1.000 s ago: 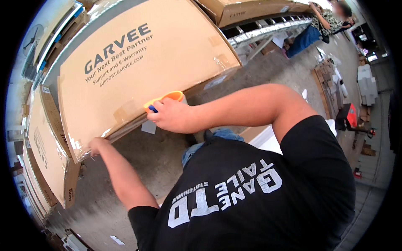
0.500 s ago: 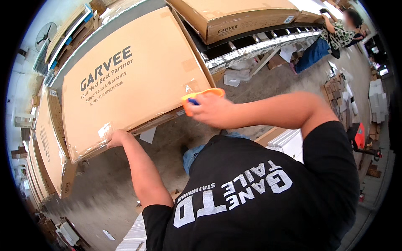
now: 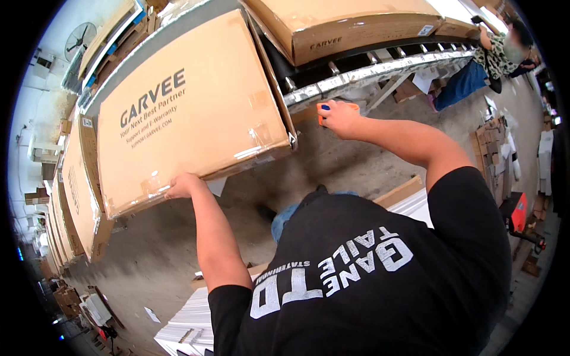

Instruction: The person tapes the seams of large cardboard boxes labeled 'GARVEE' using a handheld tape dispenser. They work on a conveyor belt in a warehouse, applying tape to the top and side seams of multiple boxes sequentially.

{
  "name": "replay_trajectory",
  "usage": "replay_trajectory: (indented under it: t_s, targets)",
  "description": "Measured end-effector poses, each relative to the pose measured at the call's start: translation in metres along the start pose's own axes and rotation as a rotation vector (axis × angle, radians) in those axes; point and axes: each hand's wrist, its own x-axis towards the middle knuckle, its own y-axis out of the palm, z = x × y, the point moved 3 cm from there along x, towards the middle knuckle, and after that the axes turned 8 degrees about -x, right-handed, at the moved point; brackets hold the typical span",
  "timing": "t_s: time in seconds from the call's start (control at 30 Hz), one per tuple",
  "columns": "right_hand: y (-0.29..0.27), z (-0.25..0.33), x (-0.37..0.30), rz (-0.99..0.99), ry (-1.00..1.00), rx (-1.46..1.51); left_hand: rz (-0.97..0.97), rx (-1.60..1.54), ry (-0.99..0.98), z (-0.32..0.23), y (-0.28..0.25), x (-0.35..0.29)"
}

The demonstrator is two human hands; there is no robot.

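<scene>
A large flat cardboard box [image 3: 208, 113] with dark print lies on the roller conveyor in front of me. Clear tape shines along its near edge and at the near right corner. My left hand [image 3: 185, 186] grips the near edge of the box, left of its middle, next to a strip of shiny tape. Off the right end of the box, apart from it, my right hand [image 3: 341, 120] is closed around an orange tape dispenser [image 3: 354, 107] with a blue part. Most of the dispenser is hidden behind my fingers.
Another carton [image 3: 356, 35] sits farther along the conveyor [image 3: 356, 77]. More cartons [image 3: 86, 184] stand at the left. A co-worker [image 3: 475, 71] is at the far right by the conveyor. White panels [image 3: 190, 323] are stacked near me, and a red machine [image 3: 515, 213] stands right.
My right hand has moved right and away from the box's near right corner with the tape dispenser. Freshly pressed tape shows at that corner. My left hand still holds the near edge.
</scene>
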Motion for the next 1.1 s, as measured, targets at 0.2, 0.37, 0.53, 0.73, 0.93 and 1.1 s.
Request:
replay_trajectory:
  t_s: [0.2, 0.37, 0.53, 0.73, 0.93, 1.1]
  targets:
    - [-0.017, 0.017, 0.000, -0.071, 0.136, 0.322, -0.083, 0.398, 0.224, -0.004, -0.007, 0.004]
    - [0.018, 0.019, -0.005, -0.443, 0.544, 0.897, 0.766, 0.571, 1.370, -0.020, -0.007, -0.089]
    - [0.066, 0.012, 0.055, -0.859, 0.948, 1.626, 1.312, 0.538, 1.726, -0.005, 0.012, -0.222]
    - [0.028, 0.024, 0.111, -1.163, 0.957, 2.282, 1.246, 0.675, 1.528, -0.038, 0.000, -0.105]
    - [0.073, 0.016, 0.155, -1.025, 0.824, 2.864, 0.318, 0.495, 0.911, -0.043, -0.095, 0.188]
    - [0.055, 0.063, 0.130, -1.109, 0.866, 2.850, 0.202, 0.206, 0.789, -0.010, -0.047, 0.246]
